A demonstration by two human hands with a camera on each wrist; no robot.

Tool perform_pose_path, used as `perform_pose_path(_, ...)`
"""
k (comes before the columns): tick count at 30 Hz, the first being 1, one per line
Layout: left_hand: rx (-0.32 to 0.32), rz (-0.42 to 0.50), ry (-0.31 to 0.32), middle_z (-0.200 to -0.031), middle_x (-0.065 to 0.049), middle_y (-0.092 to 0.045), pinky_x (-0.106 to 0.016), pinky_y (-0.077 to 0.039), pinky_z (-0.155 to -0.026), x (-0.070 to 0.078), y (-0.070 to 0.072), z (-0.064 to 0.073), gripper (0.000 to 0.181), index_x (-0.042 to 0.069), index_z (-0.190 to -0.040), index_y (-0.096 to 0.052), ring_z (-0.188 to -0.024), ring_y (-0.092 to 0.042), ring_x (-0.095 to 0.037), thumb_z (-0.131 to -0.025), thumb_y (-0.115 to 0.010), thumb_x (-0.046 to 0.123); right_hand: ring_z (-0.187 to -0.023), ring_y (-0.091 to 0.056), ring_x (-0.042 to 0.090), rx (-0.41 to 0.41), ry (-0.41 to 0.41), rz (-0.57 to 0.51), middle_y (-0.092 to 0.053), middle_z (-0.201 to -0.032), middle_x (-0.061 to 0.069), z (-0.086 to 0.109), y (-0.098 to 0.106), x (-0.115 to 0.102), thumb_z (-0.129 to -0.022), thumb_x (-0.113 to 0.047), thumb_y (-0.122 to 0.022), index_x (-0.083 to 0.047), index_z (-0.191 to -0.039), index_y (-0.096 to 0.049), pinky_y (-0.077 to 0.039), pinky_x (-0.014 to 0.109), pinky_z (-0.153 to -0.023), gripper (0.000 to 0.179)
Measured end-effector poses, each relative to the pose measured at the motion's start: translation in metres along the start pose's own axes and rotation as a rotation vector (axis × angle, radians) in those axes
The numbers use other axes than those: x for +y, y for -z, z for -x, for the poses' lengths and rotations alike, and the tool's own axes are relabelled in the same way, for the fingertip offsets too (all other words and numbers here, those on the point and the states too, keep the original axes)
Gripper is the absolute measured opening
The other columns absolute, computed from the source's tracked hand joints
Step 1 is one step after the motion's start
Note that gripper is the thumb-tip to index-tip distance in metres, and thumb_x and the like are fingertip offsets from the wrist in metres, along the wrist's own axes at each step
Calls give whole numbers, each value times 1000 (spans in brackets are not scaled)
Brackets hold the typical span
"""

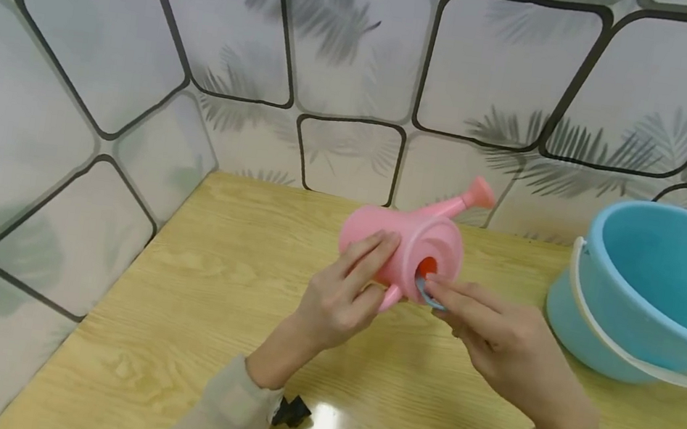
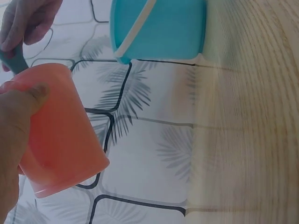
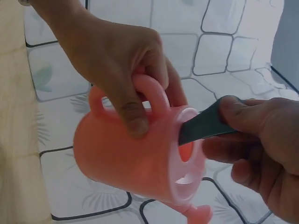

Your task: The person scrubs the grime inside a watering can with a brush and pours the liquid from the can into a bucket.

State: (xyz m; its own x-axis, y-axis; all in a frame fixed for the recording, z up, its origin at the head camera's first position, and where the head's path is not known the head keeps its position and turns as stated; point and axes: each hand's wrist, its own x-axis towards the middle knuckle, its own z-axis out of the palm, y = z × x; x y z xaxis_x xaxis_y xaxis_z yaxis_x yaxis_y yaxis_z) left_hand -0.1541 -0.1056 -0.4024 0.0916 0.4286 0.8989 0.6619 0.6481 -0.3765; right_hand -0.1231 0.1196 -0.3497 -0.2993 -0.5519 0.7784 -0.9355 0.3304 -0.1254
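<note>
A pink toy watering can (image 1: 376,218) is tilted on its side above the table, its round opening turned toward the right and its spout pointing up and right. My left hand (image 1: 336,305) grips it around the body and handle (image 3: 156,95). With thumb and fingers my right hand (image 1: 507,336) pinches a flat, tapering blue-grey piece (image 3: 205,125), whose far end goes into the can's opening. Inside the opening shows something orange-red (image 1: 427,264); most of it is hidden by the can. I cannot tell what the blue-grey piece belongs to.
A large light-blue bucket (image 1: 577,332) with a white handle (image 1: 603,335) stands on the wood-grain table (image 1: 212,255) at the right. Behind the table rises a wall covering (image 1: 367,49) with stone outlines and leaves. Black straps (image 1: 292,411) show near both wrists.
</note>
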Motion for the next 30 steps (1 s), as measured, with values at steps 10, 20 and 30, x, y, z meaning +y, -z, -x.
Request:
perform_pose_path(10,-5,19,0,-119,-26,-67,-32,-59,-87,-3,0,-2,36,6,-60,-49,-109,-66,-39,-93,-65,6,-77,-73,22,139,69,106,-76,-91,7,-2,-13,13,-106,-15,-45,-5,-103,-75,-59,28,-70,32)
perform_pose_path(20,-30,65,4,-118,-26,-67,-28,-60,-81,-2,-4,3,39,8,-60,-49,-108,-66,-38,-95,-66,12,-45,-29,0,69,-270,-426,-48,-57,-4,9,8,22,-95,-10,-65,1,-100,-74,-27,13,-42,16)
perform_pose_path(30,-16,79,26,-117,-25,-68,-23,-59,-67,1,-6,3,40,8,-61,-48,-106,-67,-37,-93,-70,16,-45,-28,9,69,-424,-593,-38,-56,0,10,10,24,-91,3,-66,1,-92,-69,-23,23,-37,3)
